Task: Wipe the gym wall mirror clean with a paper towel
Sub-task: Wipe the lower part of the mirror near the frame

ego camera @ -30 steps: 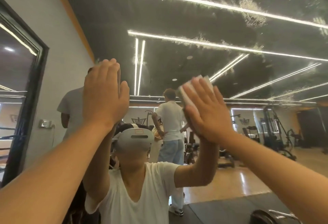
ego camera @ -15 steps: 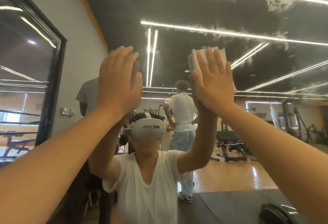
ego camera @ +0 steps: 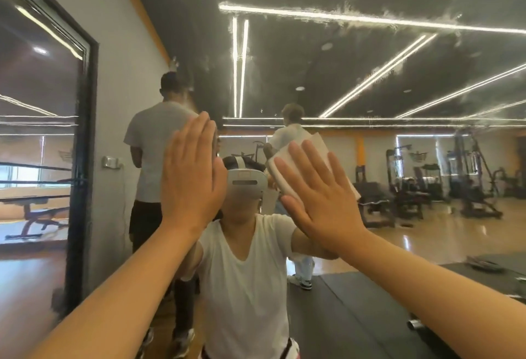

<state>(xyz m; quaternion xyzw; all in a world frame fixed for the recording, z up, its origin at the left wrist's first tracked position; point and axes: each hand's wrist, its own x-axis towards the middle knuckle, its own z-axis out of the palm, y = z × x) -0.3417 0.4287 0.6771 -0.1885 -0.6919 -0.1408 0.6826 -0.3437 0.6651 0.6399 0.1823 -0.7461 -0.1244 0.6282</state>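
Pressing flat against the large frameless gym wall mirror, both hands are raised side by side near the middle of the view. Open glass runs wide toward 12, 1 and 3 o'clock of the hands, with whitish streaky residue along the reflected ceiling lights at 1 o'clock. Toward 9 o'clock the room to move ends at a plain grey wall and a black-framed glass panel. Just where the mirror's left edge meets that wall is hard to make out, and its top, right and bottom edges are cut off by the view. The left hand lies open, fingers straight and together, pointing to 12 o'clock and holding nothing; it hides part of the reflected white headset. The right hand is open as well, fingers spread toward 11 o'clock, pinning a folded white paper towel to the glass. The towel lies under the fingers and palm. Its upper corner and left edge show beyond the fingertips at 12 and 10 o'clock, and a small corner shows at 4 o'clock; the hand hides the rest. Both forearms are cut off at the bottom corners.
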